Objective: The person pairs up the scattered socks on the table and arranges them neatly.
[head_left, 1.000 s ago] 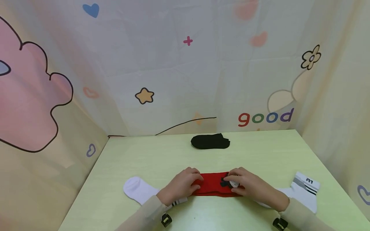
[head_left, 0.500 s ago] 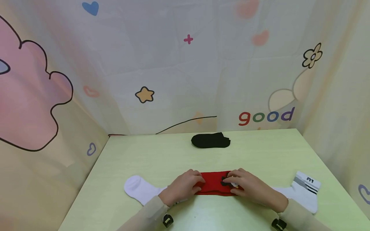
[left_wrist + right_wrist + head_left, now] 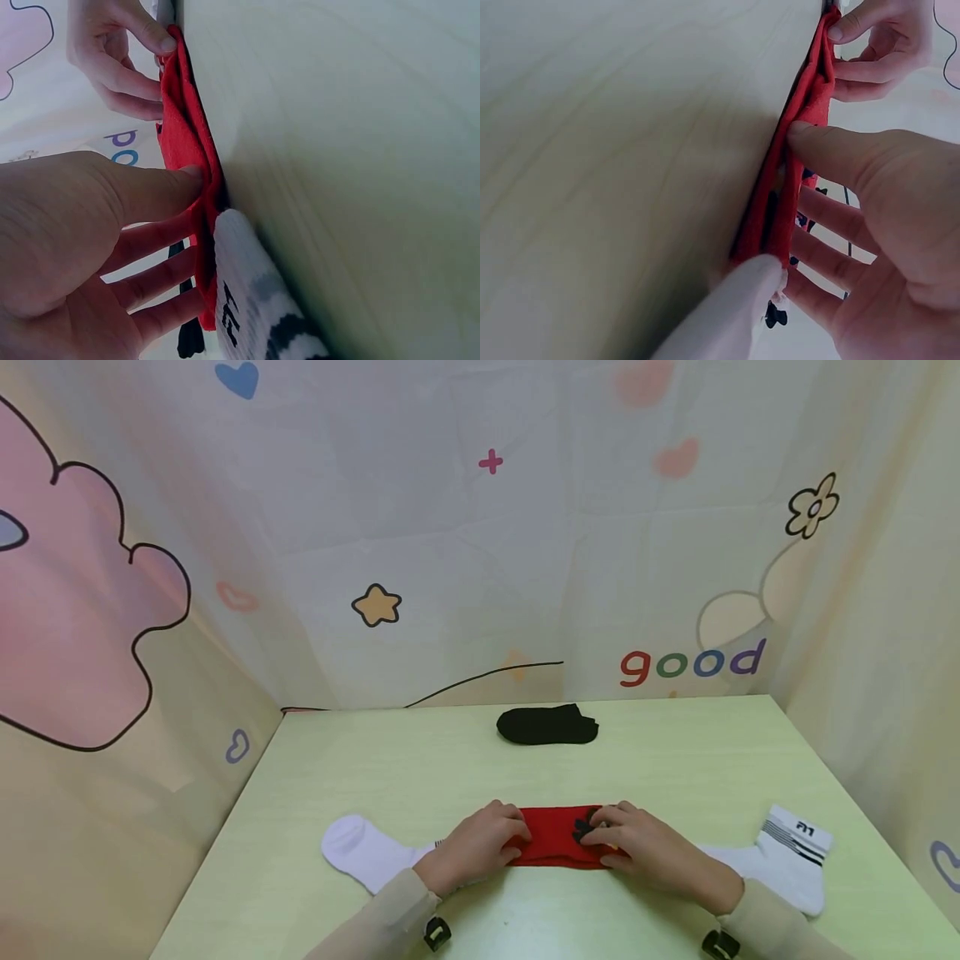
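Red socks (image 3: 551, 837) with a dark cartoon print lie flat in layers on the table, between both hands. At their left part my left hand (image 3: 480, 843) rests its fingers on top, with its thumb at the near edge. My right hand (image 3: 648, 852) lies likewise over the right part and covers much of the print. In the left wrist view the thumb (image 3: 161, 187) presses the red fold and the other fingers (image 3: 161, 274) spread across the fabric. The right wrist view shows the layered red edge (image 3: 791, 120) under the right thumb (image 3: 832, 150).
A white sock (image 3: 367, 852) lies at left, partly behind the left forearm. On the right, another white sock (image 3: 791, 864) with dark stripes reaches under the right arm. Black ankle socks (image 3: 547, 725) lie by the table's back edge. A printed curtain (image 3: 450, 527) surrounds the table.
My left hand has slid slightly right over the red socks. The right hand has shifted a little and now hides the white part of the print. The other socks stay where they were.
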`<state>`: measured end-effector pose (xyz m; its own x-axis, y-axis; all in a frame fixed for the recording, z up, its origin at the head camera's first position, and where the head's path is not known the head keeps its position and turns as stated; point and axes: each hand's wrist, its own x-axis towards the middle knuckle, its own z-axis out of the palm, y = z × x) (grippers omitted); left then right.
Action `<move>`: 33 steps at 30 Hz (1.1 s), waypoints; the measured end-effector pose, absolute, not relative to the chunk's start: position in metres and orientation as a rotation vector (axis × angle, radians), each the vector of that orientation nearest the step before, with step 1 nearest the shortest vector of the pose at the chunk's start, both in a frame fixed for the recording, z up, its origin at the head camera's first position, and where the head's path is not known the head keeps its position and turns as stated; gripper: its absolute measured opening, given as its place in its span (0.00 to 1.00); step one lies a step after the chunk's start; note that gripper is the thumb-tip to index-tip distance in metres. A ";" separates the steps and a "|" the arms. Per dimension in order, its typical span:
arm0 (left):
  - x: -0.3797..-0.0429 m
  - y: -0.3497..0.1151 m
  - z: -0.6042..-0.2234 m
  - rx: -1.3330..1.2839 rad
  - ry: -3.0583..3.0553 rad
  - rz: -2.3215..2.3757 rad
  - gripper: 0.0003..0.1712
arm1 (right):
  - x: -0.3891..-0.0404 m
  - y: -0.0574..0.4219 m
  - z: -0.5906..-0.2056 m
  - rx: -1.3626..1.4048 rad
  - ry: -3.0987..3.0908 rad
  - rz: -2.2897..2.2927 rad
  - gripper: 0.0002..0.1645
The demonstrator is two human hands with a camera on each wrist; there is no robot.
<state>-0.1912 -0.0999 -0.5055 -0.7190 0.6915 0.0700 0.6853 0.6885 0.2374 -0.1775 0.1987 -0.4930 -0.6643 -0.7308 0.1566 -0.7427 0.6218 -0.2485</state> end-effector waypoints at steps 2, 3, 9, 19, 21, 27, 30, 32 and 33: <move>-0.191 -0.100 -0.505 1.166 2.861 0.387 0.10 | -0.178 0.199 -0.493 1.267 -2.792 0.460 0.17; -0.191 -0.099 -0.504 1.160 2.859 0.387 0.10 | -0.178 0.199 -0.494 1.267 -2.792 0.462 0.18; -0.192 -0.099 -0.503 1.142 2.843 0.395 0.10 | -0.181 0.198 -0.494 1.268 -2.834 0.461 0.17; -0.200 -0.099 -0.501 1.140 2.829 0.361 0.11 | -0.194 0.192 -0.483 1.316 -2.901 0.404 0.16; -0.202 -0.099 -0.499 1.120 2.821 0.350 0.12 | -0.197 0.191 -0.481 1.322 -2.913 0.386 0.16; -0.211 -0.099 -0.496 1.095 2.813 0.328 0.13 | -0.207 0.187 -0.475 1.327 -2.943 0.352 0.15; -0.217 -0.099 -0.495 1.079 2.820 0.312 0.14 | -0.212 0.185 -0.473 1.327 -2.945 0.353 0.15; -0.221 -0.098 -0.494 1.071 2.823 0.305 0.14 | -0.217 0.184 -0.473 1.331 -2.936 0.359 0.15; -0.223 -0.098 -0.494 1.066 2.822 0.305 0.14 | -0.219 0.184 -0.473 1.330 -2.930 0.362 0.15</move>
